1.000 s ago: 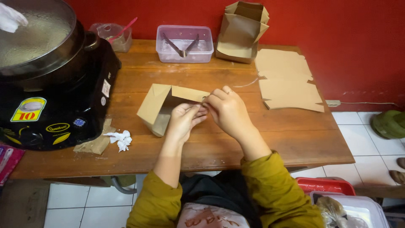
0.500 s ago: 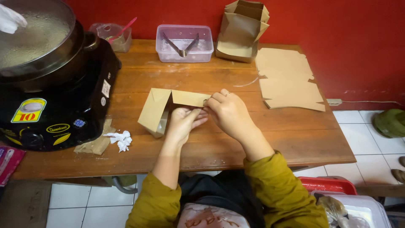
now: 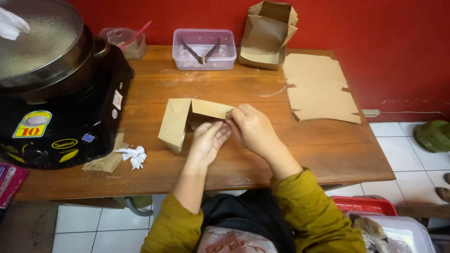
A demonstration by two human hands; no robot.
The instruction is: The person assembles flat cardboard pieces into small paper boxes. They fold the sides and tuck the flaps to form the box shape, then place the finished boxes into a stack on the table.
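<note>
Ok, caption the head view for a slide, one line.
Both hands, left hand and right hand, fold a brown cardboard box on a wooden table beside flat blanks.

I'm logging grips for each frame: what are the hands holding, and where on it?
Both hands hold a brown cardboard box blank: the right hand pinches its right-end flap, the left hand supports it from below.

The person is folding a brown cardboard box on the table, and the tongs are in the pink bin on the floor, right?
Not quite. The head view shows the tongs in the clear tub on the table; both hands do fold the brown cardboard box.
</note>
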